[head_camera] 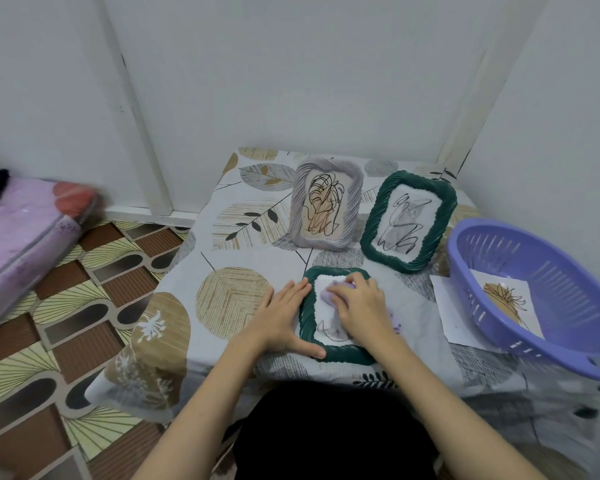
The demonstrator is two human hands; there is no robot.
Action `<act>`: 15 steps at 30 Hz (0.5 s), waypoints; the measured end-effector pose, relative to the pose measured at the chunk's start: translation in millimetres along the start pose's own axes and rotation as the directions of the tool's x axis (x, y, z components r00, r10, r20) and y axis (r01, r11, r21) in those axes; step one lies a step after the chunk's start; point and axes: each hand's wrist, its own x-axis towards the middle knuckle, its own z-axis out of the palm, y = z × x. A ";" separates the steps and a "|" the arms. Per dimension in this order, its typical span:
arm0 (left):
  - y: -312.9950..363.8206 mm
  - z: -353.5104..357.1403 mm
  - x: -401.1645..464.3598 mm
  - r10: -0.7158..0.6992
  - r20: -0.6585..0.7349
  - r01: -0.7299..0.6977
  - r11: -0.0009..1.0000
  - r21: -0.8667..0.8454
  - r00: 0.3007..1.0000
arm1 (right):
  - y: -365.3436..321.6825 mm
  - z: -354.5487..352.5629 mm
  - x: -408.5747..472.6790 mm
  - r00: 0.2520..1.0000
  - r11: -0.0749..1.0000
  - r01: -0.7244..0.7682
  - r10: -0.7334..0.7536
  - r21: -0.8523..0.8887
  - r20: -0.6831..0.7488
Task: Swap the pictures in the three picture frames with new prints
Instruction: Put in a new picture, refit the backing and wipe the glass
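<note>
On the near bench, the left hand (284,317) lies flat, bracing the flat green frame (329,351); the right hand (357,306), fingers curled, presses a lilac cloth (326,296) on its print (326,327). Hard rubbing could crease or shift it.

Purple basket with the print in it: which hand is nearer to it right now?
Right. The right hand rests on the lying green frame, on the side toward the purple basket. The left hand presses the frame's far edge, farther from the basket.

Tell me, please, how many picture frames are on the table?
3: a grey frame standing at the back, a green frame leaning beside it, another green one lying flat under both hands.
</note>
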 end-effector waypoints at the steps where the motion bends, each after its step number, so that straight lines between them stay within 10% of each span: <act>1: 0.0 0.1 0.1 -0.002 -0.004 0.002 1.000 -0.003 1.000 | -5.3 4.8 4.0 1.000 1.000 -0.011 0.010 0.009 0.025; 7: 0.4 1.6 -1.0 -0.008 -0.003 0.008 1.000 0.008 1.000 | 17.1 -3.1 -35.9 0.957 0.952 0.288 -0.291 0.105 0.009; 15: 5.8 7.5 -12.1 -0.006 -0.073 0.004 1.000 -0.018 0.997 | -2.7 0.7 -32.5 0.972 0.966 0.233 -0.230 0.108 -0.042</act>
